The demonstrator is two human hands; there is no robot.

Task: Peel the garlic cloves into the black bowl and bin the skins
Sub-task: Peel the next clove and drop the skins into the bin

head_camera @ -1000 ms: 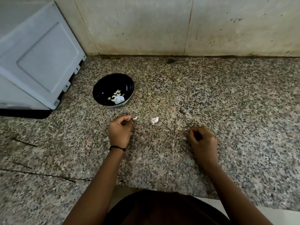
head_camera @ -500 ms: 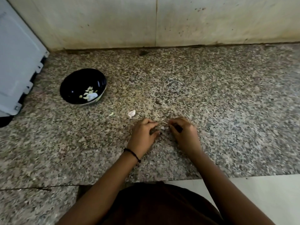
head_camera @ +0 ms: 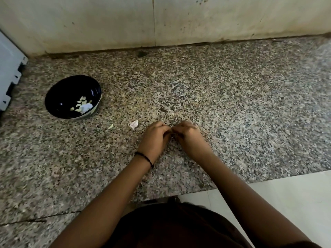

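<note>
- Left hand point(head_camera: 155, 138) and right hand point(head_camera: 189, 138): knuckles up, fingers curled inward, fingertips meeting low over the granite counter point(head_camera: 232, 104)
- Grip state: both sets of fingers close toward one another, but the contact point is hidden under the knuckles, so it cannot be told whether a clove is pinched there
- Black wristband point(head_camera: 145, 158): on the left wrist, just behind the grip on the person's side
- Loose garlic skin point(head_camera: 133, 124): pale and curled, lying on the counter just left of the grip, near the left knuckles but apart from them
- Small pale fragment point(head_camera: 110, 126): on the counter, left of the skin and farther from the grip
- Black bowl point(head_camera: 64, 93): upright, well left of the grip and farther from the person
- Bowl contents: several peeled garlic cloves point(head_camera: 81, 103) and one larger white piece point(head_camera: 86, 106) — gathered on the side nearest the grip
- White appliance point(head_camera: 9, 72): beyond the bowl, at the far-left edge of view
- Tiled wall point(head_camera: 107, 20): beyond the grip, at the back of the counter
</note>
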